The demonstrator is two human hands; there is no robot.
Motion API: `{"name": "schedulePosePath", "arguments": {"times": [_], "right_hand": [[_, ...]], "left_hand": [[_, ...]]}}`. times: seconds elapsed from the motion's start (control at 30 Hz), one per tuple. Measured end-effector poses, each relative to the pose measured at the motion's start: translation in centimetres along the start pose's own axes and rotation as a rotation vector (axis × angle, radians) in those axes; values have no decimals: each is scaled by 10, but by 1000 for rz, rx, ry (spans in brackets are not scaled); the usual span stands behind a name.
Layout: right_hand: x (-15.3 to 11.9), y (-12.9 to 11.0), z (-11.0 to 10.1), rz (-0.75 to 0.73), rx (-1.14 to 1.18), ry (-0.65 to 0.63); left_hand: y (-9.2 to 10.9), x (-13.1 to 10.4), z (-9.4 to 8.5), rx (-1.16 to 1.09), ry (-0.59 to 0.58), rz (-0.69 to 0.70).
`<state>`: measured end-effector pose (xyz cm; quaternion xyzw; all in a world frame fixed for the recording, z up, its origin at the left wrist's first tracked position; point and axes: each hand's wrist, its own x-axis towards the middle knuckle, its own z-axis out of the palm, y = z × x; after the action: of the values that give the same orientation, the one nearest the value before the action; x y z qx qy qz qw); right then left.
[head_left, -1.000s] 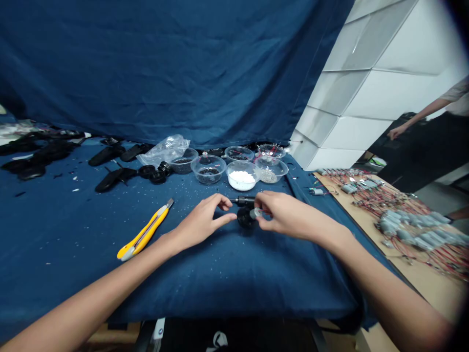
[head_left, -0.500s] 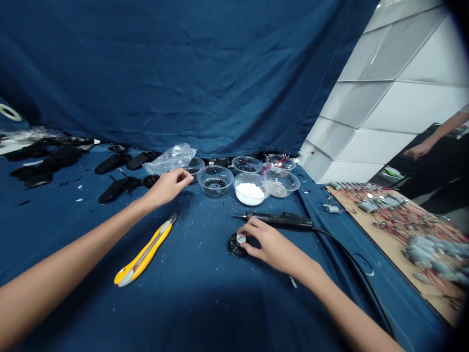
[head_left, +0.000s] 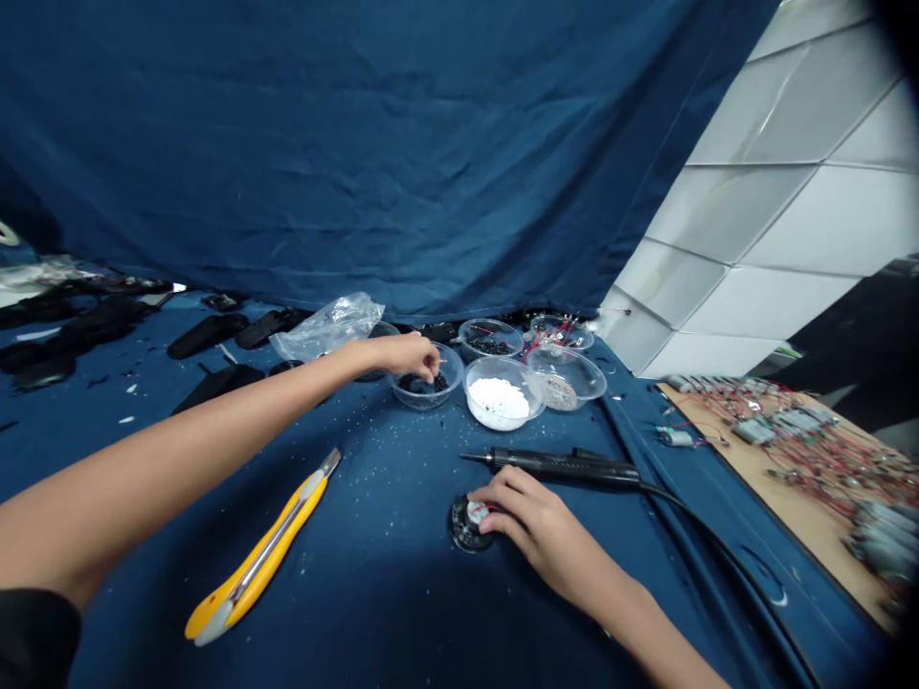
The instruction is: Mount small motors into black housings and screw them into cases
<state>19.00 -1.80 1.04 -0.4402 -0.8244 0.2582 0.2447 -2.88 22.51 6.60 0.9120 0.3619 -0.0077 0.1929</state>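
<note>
My left hand (head_left: 414, 356) reaches into a clear plastic bowl (head_left: 451, 375) of small black parts. Its fingers are pinched together over the parts; what they hold, if anything, is hidden. My right hand (head_left: 535, 517) rests on the table, with thumb and fingers closed on a small round speaker (head_left: 466, 534) that has a black rim and a silver centre. Just beyond that hand lies a black electric screwdriver (head_left: 567, 466), its tip facing left. A yellow utility knife (head_left: 265, 555) with its blade end pointing away lies at the left.
A bowl of white bits (head_left: 501, 400), a bowl of small metal pieces (head_left: 566, 381) and others stand at the back. Black plastic shells (head_left: 208, 335) and a clear bag (head_left: 330, 325) lie on the left. Wired motors (head_left: 796, 431) cover a board at right. The screwdriver's cable (head_left: 718, 545) runs down the right.
My left hand has moved right and forward into the bowl of black parts. My right hand stays on the speaker. The view has shifted slightly, and the person at the right has left it.
</note>
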Motion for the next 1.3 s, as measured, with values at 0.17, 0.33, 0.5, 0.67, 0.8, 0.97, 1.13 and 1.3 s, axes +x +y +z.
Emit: {"name": "schedulePosePath", "arguments": {"times": [0.17, 0.33, 0.5, 0.67, 0.8, 0.97, 1.13, 1.3], "right_hand": [[-3, 1, -1, 3, 23, 2], [-5, 2, 0, -7, 2, 5], [-5, 0, 2, -11, -36, 20], [-6, -2, 1, -34, -41, 38], [-7, -2, 0, -35, -43, 39], [-7, -1, 1, -40, -49, 36], [-7, -1, 0, -28, -35, 30], [-6, -2, 0, -1, -20, 26]], "left_hand": [[1, 14, -19, 32, 17, -79], [-43, -10, -55, 123, 208, -301], [-81, -20, -31, 119, -39, -406], [-83, -19, -6, 144, -102, -432], [-78, -20, -21, 193, -88, -446], [-45, -13, -53, 280, 69, -362], [21, 40, -44, 288, 140, -35], [48, 119, -12, 247, -15, 42]]}}
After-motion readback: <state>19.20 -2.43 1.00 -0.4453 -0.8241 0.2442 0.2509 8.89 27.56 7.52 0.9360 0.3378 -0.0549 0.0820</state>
